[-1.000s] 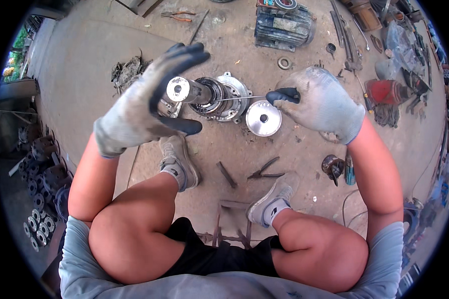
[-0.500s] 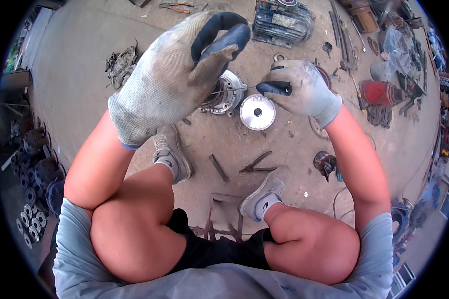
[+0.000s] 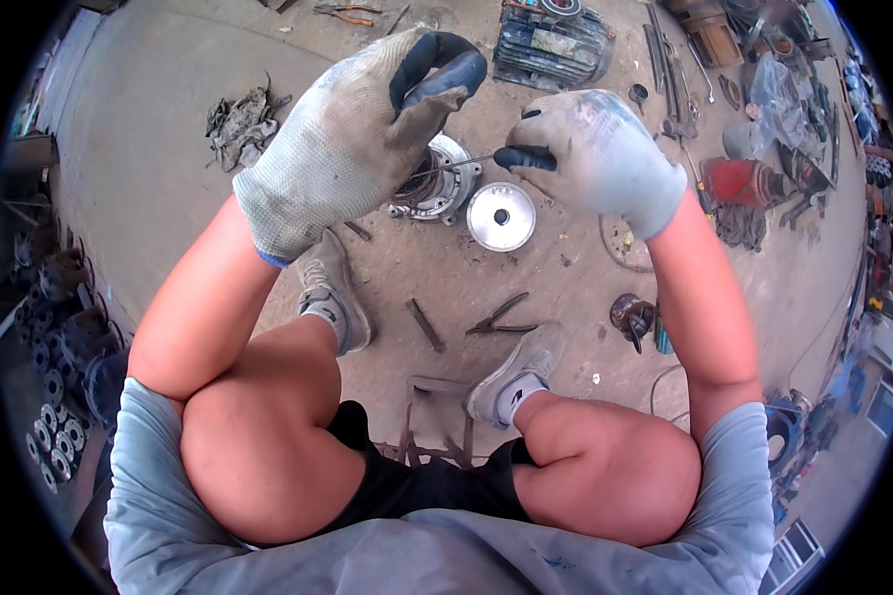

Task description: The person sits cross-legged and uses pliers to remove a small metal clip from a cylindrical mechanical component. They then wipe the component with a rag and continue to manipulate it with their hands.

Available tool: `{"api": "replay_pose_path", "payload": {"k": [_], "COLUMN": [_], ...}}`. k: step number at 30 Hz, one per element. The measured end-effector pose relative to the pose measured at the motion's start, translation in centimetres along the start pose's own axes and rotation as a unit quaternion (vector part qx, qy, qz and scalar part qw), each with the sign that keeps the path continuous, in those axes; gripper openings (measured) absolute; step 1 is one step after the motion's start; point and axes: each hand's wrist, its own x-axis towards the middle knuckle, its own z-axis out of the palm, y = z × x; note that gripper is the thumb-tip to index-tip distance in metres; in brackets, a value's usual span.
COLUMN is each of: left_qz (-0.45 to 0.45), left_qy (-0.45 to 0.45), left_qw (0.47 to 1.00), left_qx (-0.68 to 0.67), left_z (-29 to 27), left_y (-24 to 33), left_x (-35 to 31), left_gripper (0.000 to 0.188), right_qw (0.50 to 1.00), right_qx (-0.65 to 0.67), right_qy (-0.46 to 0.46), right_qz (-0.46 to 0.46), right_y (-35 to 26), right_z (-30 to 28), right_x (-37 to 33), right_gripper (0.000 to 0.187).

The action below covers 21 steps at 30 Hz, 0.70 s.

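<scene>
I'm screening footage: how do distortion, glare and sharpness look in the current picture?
Head view: fisheye distortion, curved black border; pale sheen on the silver disc; left hand and right hand fairly sharp; clutter at the right rim softer.

The view came from the person's head, through the left of two side-by-side fisheye cameras, and faced steeply down at the floor [image 3: 585, 297]. The shirt [image 3: 437, 555] and knees [image 3: 238, 446] lay close beneath the lens, along the lower part. The left hand [image 3: 352, 139] and right hand [image 3: 590, 159] were also close, with the shoes [image 3: 332, 283] farther below and a motor [image 3: 551, 50] beyond, near the upper edge.
</scene>
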Motion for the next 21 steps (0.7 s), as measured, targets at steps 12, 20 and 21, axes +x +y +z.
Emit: {"api": "replay_pose_path", "payload": {"k": [12, 20, 21], "left_qz": [-0.006, -0.042, -0.048], "left_qy": [-0.016, -0.040, -0.045], "left_qw": [1.000, 0.997, 0.996], "left_qx": [-0.021, -0.049, -0.057], "left_z": [-0.1, -0.4, -0.4], "left_y": [-0.1, 0.6, 0.6], "left_x": [0.1, 0.4, 0.3], "left_gripper": [0.032, 0.031, 0.031], "right_qw": [0.998, 0.987, 0.979], "right_qx": [-0.043, 0.147, 0.185], "right_qy": [-0.018, -0.020, -0.041], "right_qz": [0.053, 0.055, 0.072], "right_y": [-3.2, 1.3, 1.3], "right_z": [-1.8, 3.4, 4.4], "right_x": [-0.4, -0.7, -0.8], "right_gripper": [0.027, 0.029, 0.029]}}
